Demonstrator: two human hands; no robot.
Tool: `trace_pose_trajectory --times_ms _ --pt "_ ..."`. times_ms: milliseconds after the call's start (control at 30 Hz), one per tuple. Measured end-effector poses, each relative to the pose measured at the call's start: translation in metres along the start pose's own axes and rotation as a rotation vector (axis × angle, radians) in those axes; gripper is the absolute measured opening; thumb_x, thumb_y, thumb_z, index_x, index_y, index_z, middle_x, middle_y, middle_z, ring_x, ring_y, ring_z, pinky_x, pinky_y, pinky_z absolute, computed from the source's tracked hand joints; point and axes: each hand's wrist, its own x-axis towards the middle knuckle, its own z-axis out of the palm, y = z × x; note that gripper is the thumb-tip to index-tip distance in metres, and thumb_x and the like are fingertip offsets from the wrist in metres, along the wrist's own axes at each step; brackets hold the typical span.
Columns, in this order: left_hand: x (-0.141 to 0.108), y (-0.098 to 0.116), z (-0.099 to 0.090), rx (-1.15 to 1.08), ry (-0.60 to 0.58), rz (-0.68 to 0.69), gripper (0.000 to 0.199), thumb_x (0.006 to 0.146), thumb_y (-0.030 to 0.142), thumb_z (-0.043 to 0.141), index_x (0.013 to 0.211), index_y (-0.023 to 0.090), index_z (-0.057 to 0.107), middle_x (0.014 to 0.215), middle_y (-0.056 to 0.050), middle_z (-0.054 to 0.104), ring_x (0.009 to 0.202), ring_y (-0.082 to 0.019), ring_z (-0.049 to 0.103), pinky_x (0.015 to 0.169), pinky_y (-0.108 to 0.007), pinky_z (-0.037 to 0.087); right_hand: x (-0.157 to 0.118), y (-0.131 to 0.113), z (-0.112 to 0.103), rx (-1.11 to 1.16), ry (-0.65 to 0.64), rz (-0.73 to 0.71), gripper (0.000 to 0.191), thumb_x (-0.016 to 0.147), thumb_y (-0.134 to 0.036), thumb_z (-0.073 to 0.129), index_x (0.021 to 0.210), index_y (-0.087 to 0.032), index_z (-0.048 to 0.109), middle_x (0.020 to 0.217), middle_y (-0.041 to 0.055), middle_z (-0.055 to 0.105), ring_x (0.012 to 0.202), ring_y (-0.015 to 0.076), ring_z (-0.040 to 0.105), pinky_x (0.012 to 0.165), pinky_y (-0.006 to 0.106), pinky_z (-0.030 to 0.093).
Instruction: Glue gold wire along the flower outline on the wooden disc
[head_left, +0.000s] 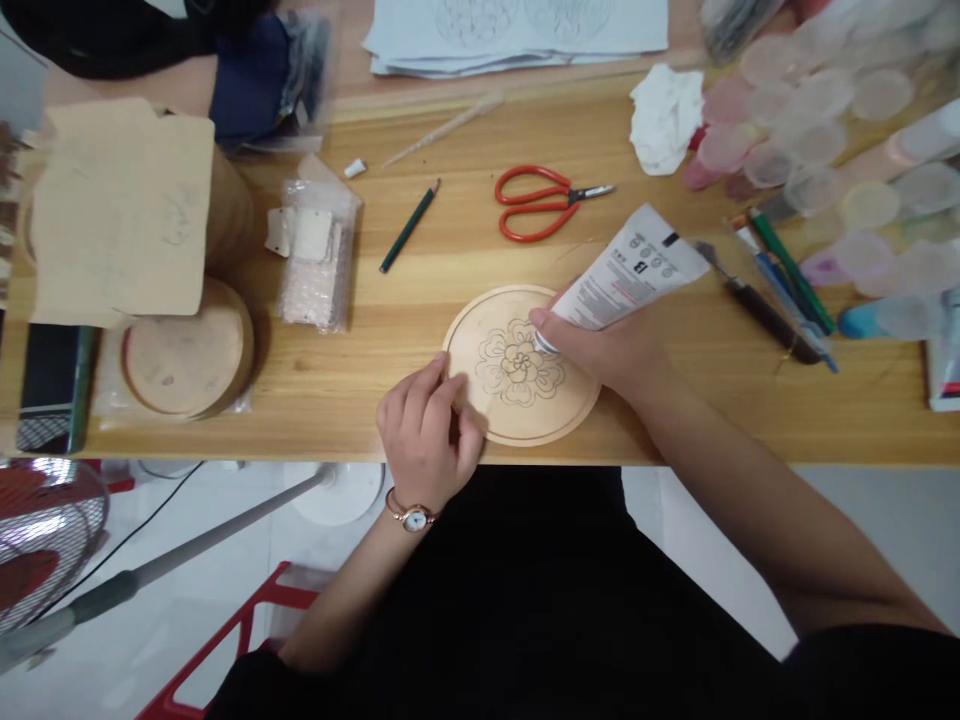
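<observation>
A round, pale tan disc [517, 425] lies at the table's front edge, with a flower outlined in dark lines at its middle. My right hand [600, 350] is wrapped round a white squeeze tube [630, 268] with printed text. The tube tilts, its nozzle end down at the right side of the flower; whether the tip touches the surface I cannot tell. At the disc's left rim rests my left hand [429, 425], fingers bent and fingertips on the edge. Its grip, if any, is partly hidden by the curled fingers. A small watch sits on that wrist.
Red-handled scissors [536, 204] and a dark green pencil [409, 228] lie beyond the disc. Bottles [817, 130], a crumpled tissue [666, 120] and several tools [780, 300] stand or lie to the right. Leftward are a bubble-wrapped packet [319, 260] and a round box [187, 350].
</observation>
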Motion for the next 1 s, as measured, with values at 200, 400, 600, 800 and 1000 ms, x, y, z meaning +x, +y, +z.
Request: trace_pose_trajectory --times_ms 200,400,600,800,1000 --pt "-0.001 -0.001 -0.001 -0.025 0.02 -0.016 0.03 0.08 0.017 0.057 0.111 0.018 0.058 0.121 -0.014 0.066 0.107 -0.028 0.062 0.092 -0.045 0.048 0.001 -0.002 0.001 0.079 0.048 0.059 0.031 0.066 -0.045 0.08 0.058 -0.028 0.055 0.056 -0.0014 0.058 0.054 0.0156 0.055 0.049 0.032 0.047" --pt "0.013 0.01 -0.022 -0.061 0.025 -0.03 0.041 0.083 0.021 0.059 0.123 0.018 0.053 0.127 -0.015 0.056 0.118 -0.028 0.056 0.098 -0.046 0.048 0.004 -0.023 -0.003 0.372 0.093 0.175 0.048 0.067 -0.072 0.067 0.064 -0.026 0.057 0.06 -0.0003 0.055 0.053 0.0152 0.052 0.048 0.032 0.044" --pt "0.08 0.039 -0.043 0.039 0.018 0.135 0.059 0.086 0.041 0.064 0.134 0.012 0.047 0.127 -0.017 0.059 0.116 -0.032 0.057 0.099 -0.045 0.044 0.015 -0.061 0.005 0.618 -0.253 0.395 0.042 0.065 -0.061 0.072 0.073 -0.022 0.057 0.062 -0.0001 0.06 0.051 0.0128 0.053 0.041 0.025 0.035" --pt "0.132 0.02 -0.05 0.166 -0.269 0.05 0.018 0.086 0.03 0.057 0.094 0.018 0.068 0.083 -0.007 0.069 0.078 -0.025 0.064 0.068 -0.036 0.047 0.045 -0.072 0.002 0.546 -0.785 0.325 0.026 0.073 -0.043 0.07 0.08 -0.019 0.063 0.076 0.0035 0.068 0.064 0.0134 0.061 0.049 0.023 0.045" --pt "0.129 -0.043 -0.032 0.289 -0.212 -0.065 0.022 0.078 0.038 0.068 0.092 0.021 0.068 0.086 -0.009 0.07 0.081 -0.029 0.063 0.07 -0.04 0.048 0.064 -0.03 -0.024 0.067 -0.467 0.084 0.015 0.079 -0.031 0.061 0.085 -0.018 0.066 0.072 0.0017 0.068 0.06 0.0115 0.058 0.056 0.025 0.047"
